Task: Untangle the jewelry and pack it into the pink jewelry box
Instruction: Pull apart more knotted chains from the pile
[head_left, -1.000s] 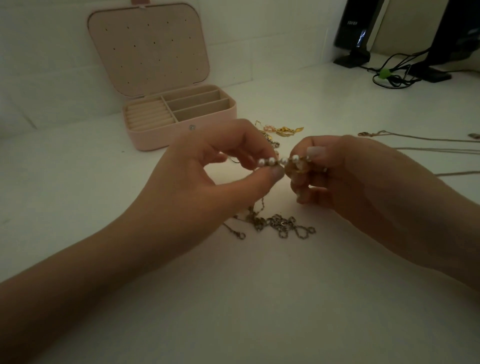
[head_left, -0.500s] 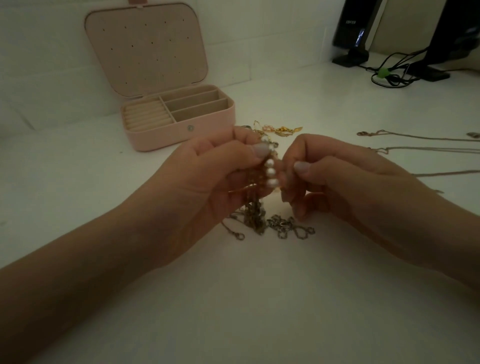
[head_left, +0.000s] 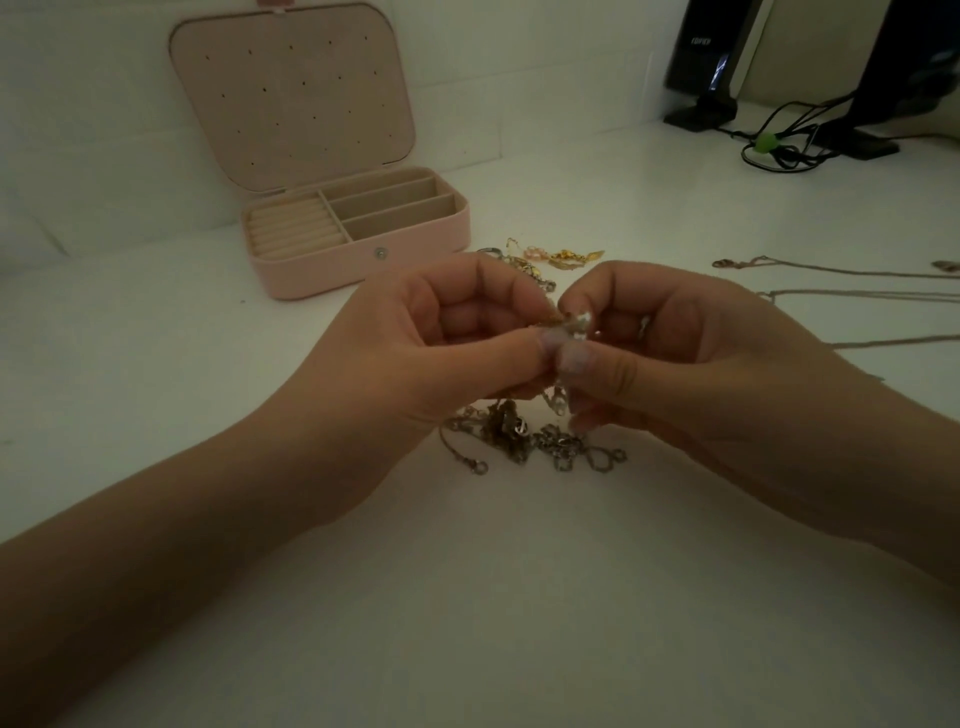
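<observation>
White surface: the desk (head_left: 467, 597), dimly lit, carries every item in view.
Left hand (head_left: 415, 353): raised just above the desk, thumb and curled fingers (head_left: 498, 291) pinching one side of a small pearl-and-metal piece of jewelry.
Right hand (head_left: 691, 353): opposite the left, its thumb tip meeting the left thumb tip; thumb and curled fingers pinch the other side of the same piece.
Pearl piece (head_left: 575, 325): a small cluster held between both hands, pale beads and gold-toned metal; a short part of it hangs down below the thumbs. Fine detail is blurred.
Tangled chains (head_left: 524, 436): a knotted heap of dull metal chain on the desk directly beneath the hands, with a clasp end trailing to the left and looped links to the right.
Gold trinkets (head_left: 563, 257): a few small gold and pink-toned pieces lying on the desk just beyond the hands, between them and the box.
Pink jewelry box (head_left: 363, 260): on the desk at far left of centre, well apart from the hands, lid (head_left: 291, 93) standing open and upright; the inner tray shows ring rolls at left and three long compartments at right.
Thin chains (head_left: 857, 296): several fine strands laid out straight on the desk at right, running off the frame edge.
Black stands and cables (head_left: 779, 140): at the far right corner of the desk.
</observation>
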